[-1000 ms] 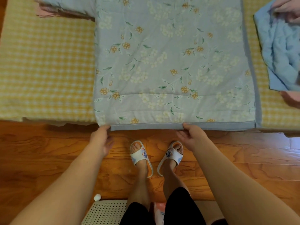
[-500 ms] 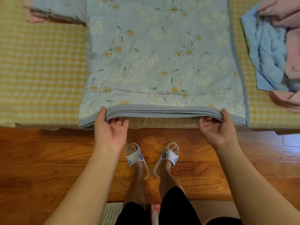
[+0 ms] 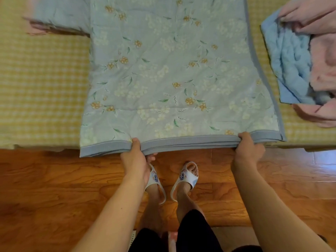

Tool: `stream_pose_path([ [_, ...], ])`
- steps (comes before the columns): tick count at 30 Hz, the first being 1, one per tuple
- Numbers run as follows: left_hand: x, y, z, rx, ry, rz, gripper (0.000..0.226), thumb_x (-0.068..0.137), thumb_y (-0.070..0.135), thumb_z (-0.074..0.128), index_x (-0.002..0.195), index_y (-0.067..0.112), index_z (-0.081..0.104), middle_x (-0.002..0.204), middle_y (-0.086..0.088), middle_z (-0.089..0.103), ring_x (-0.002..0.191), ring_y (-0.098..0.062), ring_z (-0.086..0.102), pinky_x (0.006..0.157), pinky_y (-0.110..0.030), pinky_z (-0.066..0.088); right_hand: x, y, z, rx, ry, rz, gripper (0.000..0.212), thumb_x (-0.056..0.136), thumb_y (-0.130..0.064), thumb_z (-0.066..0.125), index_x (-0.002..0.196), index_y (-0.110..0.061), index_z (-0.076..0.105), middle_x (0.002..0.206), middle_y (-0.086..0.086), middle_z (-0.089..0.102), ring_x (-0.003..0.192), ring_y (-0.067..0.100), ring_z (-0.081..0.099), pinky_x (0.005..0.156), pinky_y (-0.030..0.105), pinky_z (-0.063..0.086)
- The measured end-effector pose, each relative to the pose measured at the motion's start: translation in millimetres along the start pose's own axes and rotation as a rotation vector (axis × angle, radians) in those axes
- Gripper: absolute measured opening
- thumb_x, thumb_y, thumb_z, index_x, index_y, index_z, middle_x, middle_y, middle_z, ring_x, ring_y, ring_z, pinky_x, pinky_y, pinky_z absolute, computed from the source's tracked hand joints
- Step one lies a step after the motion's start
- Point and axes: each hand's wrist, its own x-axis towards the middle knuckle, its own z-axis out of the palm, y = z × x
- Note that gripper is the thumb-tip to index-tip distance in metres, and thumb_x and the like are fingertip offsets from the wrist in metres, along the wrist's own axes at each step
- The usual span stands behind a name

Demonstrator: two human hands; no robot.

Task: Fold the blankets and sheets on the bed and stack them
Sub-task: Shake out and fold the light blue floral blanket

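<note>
Floral quilt [image 3: 169,73], pale blue w/ grey border, folded in layers, lies flat on the bed [image 3: 41,84], near edge hanging just over. Left hand [image 3: 135,159] & right hand [image 3: 247,151] each grip that edge, fingers curled round the layers. Crumpled blue blanket [image 3: 289,64] & pink blanket [image 3: 321,70] at right.

One floral quilt [image 3: 169,73] at twelve o'clock. One plain blue blanket [image 3: 289,66] and one pink blanket [image 3: 321,70] at two o'clock. Two hands: left hand [image 3: 135,159], right hand [image 3: 248,151]. Two slippers [image 3: 185,177] at six o'clock.
</note>
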Motion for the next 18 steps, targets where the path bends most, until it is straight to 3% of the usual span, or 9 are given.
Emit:
stream_pose_path([
  [2,-2.2,-0.1,-13.2,0.012,-0.067,-0.058,0.019,0.101,0.030,0.061,0.108,0.013,0.059,0.088,-0.005,0.069,0.071,-0.016,0.071,0.066,-0.032,0.056,2.1,3.6,1.8,0.066,-0.057,0.173,0.032,0.085,-0.012,0.066,0.115,-0.011,0.054,0.109,0.005,0.059,0.098,0.024,0.061,0.086,0.038,0.054],
  [4,8.3,10.4,-27.0,-0.085,-0.115,-0.137,0.024,0.099,0.028,0.065,0.119,0.016,0.060,0.109,-0.005,0.070,0.103,-0.020,0.069,0.097,-0.042,0.054,9.0,4.4,0.5,0.165,-0.149,0.390,0.020,0.093,-0.002,0.057,0.113,-0.006,0.056,0.120,0.010,0.057,0.109,0.029,0.060,0.099,0.040,0.050],
  [6,23.1,28.4,-38.0,-0.244,-0.075,-0.154,0.034,0.096,0.033,0.067,0.127,0.019,0.060,0.121,-0.007,0.066,0.114,-0.024,0.063,0.107,-0.045,0.048,9.3,-3.2,-0.1,0.293,-0.222,0.516,0.010,0.098,-0.012,0.058,0.105,-0.006,0.054,0.121,0.013,0.060,0.101,0.029,0.061,0.100,0.042,0.047],
  [8,35.5,46.7,-43.8,-0.291,0.005,-0.175,0.035,0.093,0.038,0.071,0.120,0.018,0.062,0.120,-0.007,0.066,0.110,-0.023,0.063,0.102,-0.044,0.051,14.8,-10.6,0.0,0.334,-0.267,0.497,0.024,0.096,-0.031,0.065,0.104,-0.009,0.059,0.108,0.013,0.068,0.093,0.030,0.065,0.091,0.046,0.051],
  [10,41.5,59.6,-46.2,-0.293,0.025,-0.199,0.033,0.093,0.031,0.073,0.119,0.013,0.063,0.118,-0.009,0.068,0.107,-0.024,0.066,0.093,-0.043,0.056,18.1,-18.0,-1.0,0.342,-0.308,0.532,0.033,0.093,-0.038,0.068,0.109,-0.010,0.062,0.102,0.013,0.071,0.093,0.030,0.067,0.087,0.050,0.053],
  [12,33.8,67.4,-43.1,-0.244,0.076,-0.139,0.032,0.096,0.019,0.068,0.125,0.008,0.059,0.118,-0.009,0.067,0.106,-0.024,0.066,0.085,-0.040,0.058,15.2,-27.0,-6.9,0.317,-0.311,0.560,0.027,0.097,-0.030,0.064,0.113,-0.008,0.059,0.108,0.013,0.068,0.092,0.030,0.065,0.089,0.047,0.050],
  [14,14.8,75.1,-44.6,-0.191,0.212,-0.001,0.019,0.098,0.018,0.063,0.113,0.008,0.055,0.108,-0.006,0.064,0.102,-0.024,0.062,0.083,-0.038,0.052,3.5,-42.3,-22.9,0.321,-0.310,0.484,0.023,0.101,-0.021,0.058,0.119,-0.008,0.055,0.114,0.012,0.064,0.092,0.028,0.063,0.087,0.045,0.050],
  [16,-18.2,88.4,-52.2,-0.218,0.191,0.056,0.015,0.101,0.022,0.060,0.092,0.014,0.051,0.093,-0.001,0.059,0.098,-0.026,0.059,0.082,-0.036,0.046,-21.4,-62.6,-44.5,0.357,-0.310,0.368,0.030,0.101,-0.017,0.057,0.130,-0.010,0.051,0.115,0.009,0.065,0.096,0.024,0.065,0.081,0.043,0.053],
  [18,-50.0,100.0,-70.3,-0.197,0.147,0.130,0.010,0.101,0.021,0.062,0.093,0.019,0.055,0.095,0.002,0.062,0.104,-0.027,0.064,0.088,-0.039,0.052,-55.4,-84.0,-69.6,0.395,-0.306,0.258,0.030,0.101,-0.015,0.058,0.130,-0.012,0.052,0.114,0.008,0.068,0.097,0.021,0.069,0.073,0.042,0.056],
])
